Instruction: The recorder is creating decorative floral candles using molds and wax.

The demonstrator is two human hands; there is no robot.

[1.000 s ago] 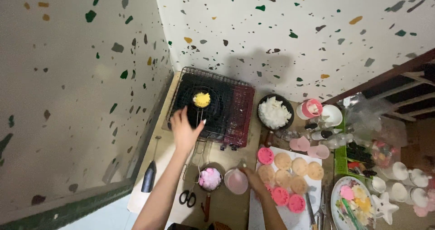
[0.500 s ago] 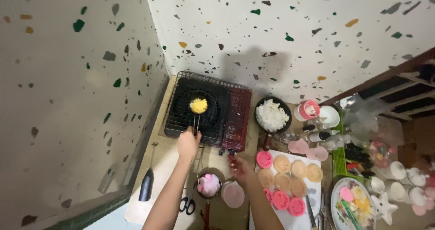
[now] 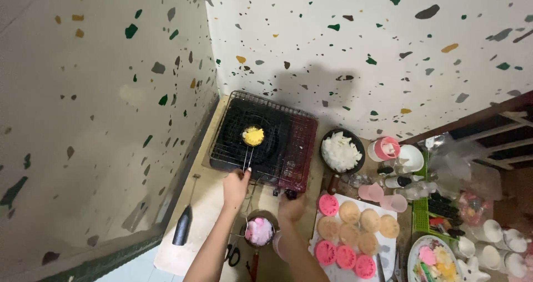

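Observation:
My left hand [image 3: 235,186] grips the thin wire handle of a small round mould holding a yellow cake [image 3: 253,136], which rests on the wire grill of the portable gas stove [image 3: 261,140]. My right hand [image 3: 291,206] is at the stove's front edge, by its control knob; whether it grips the knob I cannot tell. A small pan of pink batter [image 3: 259,231] sits just below both hands.
A dark bowl of white shreds [image 3: 340,151] stands right of the stove. Pink and tan round cakes lie on a white board [image 3: 348,237]. Pink cups [image 3: 386,147], bottles and a green basket crowd the right. Scissors [image 3: 233,254] and a black-handled tool [image 3: 182,232] lie lower left.
My left hand drew back from over the grill to the mould's handle at the stove front. My right hand rose from the board of cakes to the stove's front edge.

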